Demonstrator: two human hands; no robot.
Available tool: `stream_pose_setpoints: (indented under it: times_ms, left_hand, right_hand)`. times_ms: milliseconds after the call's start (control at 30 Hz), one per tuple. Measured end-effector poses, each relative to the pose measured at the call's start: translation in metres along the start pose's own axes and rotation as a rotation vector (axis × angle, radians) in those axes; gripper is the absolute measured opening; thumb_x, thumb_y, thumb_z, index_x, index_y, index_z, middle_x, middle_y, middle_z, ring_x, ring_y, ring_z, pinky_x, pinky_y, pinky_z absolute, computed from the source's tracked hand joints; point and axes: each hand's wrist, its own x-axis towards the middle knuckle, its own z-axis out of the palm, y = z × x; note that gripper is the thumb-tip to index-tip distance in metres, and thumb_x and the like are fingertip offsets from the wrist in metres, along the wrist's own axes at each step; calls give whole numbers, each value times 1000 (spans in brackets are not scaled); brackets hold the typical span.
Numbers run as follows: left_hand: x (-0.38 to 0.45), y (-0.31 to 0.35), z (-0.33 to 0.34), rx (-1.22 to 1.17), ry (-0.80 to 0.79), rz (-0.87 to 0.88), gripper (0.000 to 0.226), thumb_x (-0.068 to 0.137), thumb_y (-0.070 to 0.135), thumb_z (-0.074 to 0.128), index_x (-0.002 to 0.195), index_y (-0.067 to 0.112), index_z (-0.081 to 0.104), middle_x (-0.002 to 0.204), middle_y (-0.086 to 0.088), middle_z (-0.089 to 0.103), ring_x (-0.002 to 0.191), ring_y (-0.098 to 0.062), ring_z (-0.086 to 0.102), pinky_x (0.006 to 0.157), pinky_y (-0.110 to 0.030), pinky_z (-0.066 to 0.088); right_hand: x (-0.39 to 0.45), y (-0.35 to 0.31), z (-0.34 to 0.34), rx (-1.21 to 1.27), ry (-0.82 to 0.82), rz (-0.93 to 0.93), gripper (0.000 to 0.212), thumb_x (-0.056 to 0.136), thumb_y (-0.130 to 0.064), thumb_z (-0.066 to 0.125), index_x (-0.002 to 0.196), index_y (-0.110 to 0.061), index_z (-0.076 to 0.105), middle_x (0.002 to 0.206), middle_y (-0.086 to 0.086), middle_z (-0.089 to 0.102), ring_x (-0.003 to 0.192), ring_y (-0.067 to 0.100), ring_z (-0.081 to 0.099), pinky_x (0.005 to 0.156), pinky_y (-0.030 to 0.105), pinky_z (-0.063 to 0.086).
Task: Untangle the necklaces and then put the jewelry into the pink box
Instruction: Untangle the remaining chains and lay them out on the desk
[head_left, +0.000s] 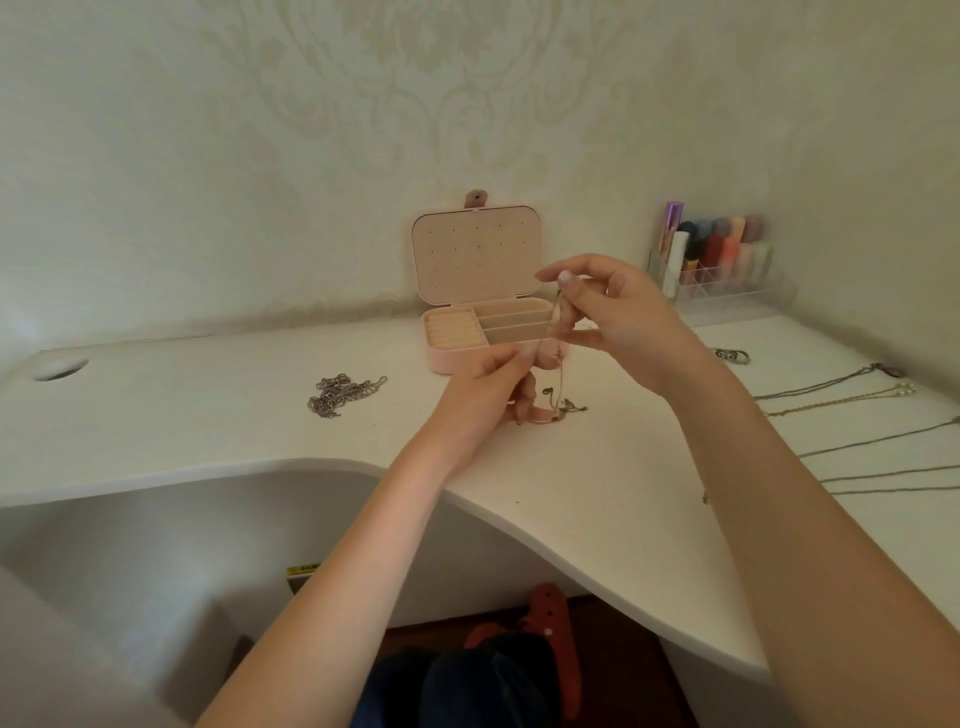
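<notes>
Head view looks down on a white desk (208, 415) with a curved front edge, set against a patterned wall. Both bare arms reach in over the front edge toward the middle of the desk. The right hand (618, 322) is raised, its thumb and forefinger pinching the top of a thin gold necklace (556, 332) that hangs down from them. The left hand (493, 384) sits lower and just beside it, fingers curled, pinching the same necklace further down; the loose tangled end trails onto the desk just below the left hand. Behind the hands, near the back edge, stands the pink box (483, 291), its lid upright and open, showing a dotted inner panel; the tray below has a ribbed section on the left and long slots on the right. A heap of silver chain (340, 395) lies left of the hands, well apart from the box. Along the right edge, several thin necklaces (841, 395) lie stretched out side by side, and a small cluster of rings (732, 356) rests behind them. A clear organizer (711, 260) holding coloured tubes stands in the back right corner.
</notes>
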Motion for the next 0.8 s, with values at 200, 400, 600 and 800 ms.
stream_pose_setpoints:
  times_ms: [200,400,600,800]
  left_hand:
    - [-1,1,7,212,55,51,23,91,12,59,113,17,59,97,4,60,57,-7,57,47,-23,43]
    - [-4,5,9,236,-109,59,12,96,11,52,87,12,61,86,-5,69,51,-6,54,39,-13,33]
    - [2,-2,-11,280,171,212,14,93,15,58,83,16,67,52,11,44,49,-2,38,47,-15,31]
    - [14,4,-44,776,207,331,18,87,21,67,76,35,70,62,-2,61,54,-9,43,54,-22,34]
  right_hand:
    - [-1,-4,6,62,-46,-7,21,98,-17,50,109,-6,64,64,2,49,59,11,50,65,30,55]
    - [0,-3,6,59,-50,-18,21,98,-18,50,108,-6,64,63,-1,52,57,9,48,58,25,50]
    - [1,5,3,-249,7,-88,14,94,-14,56,101,-10,68,60,0,58,50,4,48,50,19,42]
    - [-1,18,12,-714,-184,-123,13,86,-17,68,96,-21,74,69,-7,55,57,-6,45,56,8,34]
